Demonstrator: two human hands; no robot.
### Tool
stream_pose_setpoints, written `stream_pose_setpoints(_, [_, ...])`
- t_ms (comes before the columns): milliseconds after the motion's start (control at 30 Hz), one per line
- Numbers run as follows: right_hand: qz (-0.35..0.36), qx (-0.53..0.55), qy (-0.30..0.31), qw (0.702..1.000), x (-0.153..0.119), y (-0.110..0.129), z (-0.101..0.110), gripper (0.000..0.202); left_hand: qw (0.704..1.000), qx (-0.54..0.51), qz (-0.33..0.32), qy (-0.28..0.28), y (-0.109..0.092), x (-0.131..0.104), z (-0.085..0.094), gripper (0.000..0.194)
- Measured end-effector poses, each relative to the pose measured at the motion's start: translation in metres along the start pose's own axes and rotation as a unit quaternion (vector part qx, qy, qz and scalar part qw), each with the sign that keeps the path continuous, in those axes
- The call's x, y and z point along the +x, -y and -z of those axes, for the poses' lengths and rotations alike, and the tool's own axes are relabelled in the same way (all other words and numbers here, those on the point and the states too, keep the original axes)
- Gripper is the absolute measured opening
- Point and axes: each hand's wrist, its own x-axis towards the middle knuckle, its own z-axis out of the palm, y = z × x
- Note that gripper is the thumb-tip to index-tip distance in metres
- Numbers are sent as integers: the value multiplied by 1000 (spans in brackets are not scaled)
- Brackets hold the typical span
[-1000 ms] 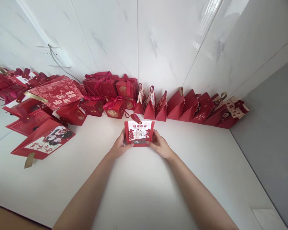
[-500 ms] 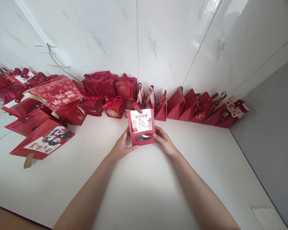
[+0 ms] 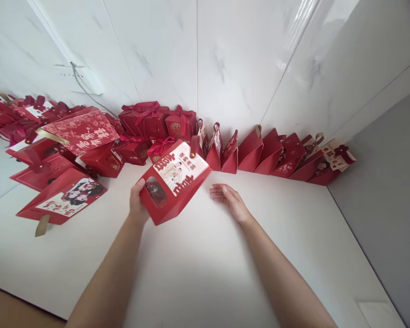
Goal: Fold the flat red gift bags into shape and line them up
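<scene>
My left hand (image 3: 139,202) grips the bottom end of a red gift box (image 3: 176,200); the thumb shows at its edge and the other fingers are hidden behind it. The box is tilted, its ribboned top pointing up and right. A small clear window and a white panel with red characters and a drawn couple mark its face. My right hand (image 3: 230,200) is apart from the box, just to its right, fingers stretched out and holding nothing. Behind it, a red tapered box (image 3: 229,152) stands against the wall.
Tapered red boxes (image 3: 269,152) line the wall to the right. Ribbon-tied cube boxes (image 3: 141,120) are stacked at the back centre. More gift boxes (image 3: 63,196) lie piled at the left on the white table (image 3: 198,273). A grey cable (image 3: 85,89) hangs from the wall.
The gift box went from upright between both hands to tilted in my left hand, which moved left. My right hand let go of it and opened out.
</scene>
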Motion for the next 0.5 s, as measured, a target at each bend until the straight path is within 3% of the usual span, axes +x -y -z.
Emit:
stream_pose_setpoints(67, [-3,-10,3,1000,1,-1,-1,42,987,128,-22,99,-37,2,5,46])
stream_pose_setpoints(167, [2,-26,12,1000,0,0,-2,41,900,357,-70,240,-79,7,3,29])
stream_pose_setpoints(233, [-1,-34,13,999,-1,2,-4,41,865,395,-78,299,-90,9,-6,27])
stream_pose_setpoints(333, [-16,-52,11,998,-4,5,-5,41,893,281,-61,345,-83,5,-20,34])
stream_pose_setpoints(500, [-33,-63,27,997,-6,3,-6,42,935,110,10,338,-64,-10,-34,38])
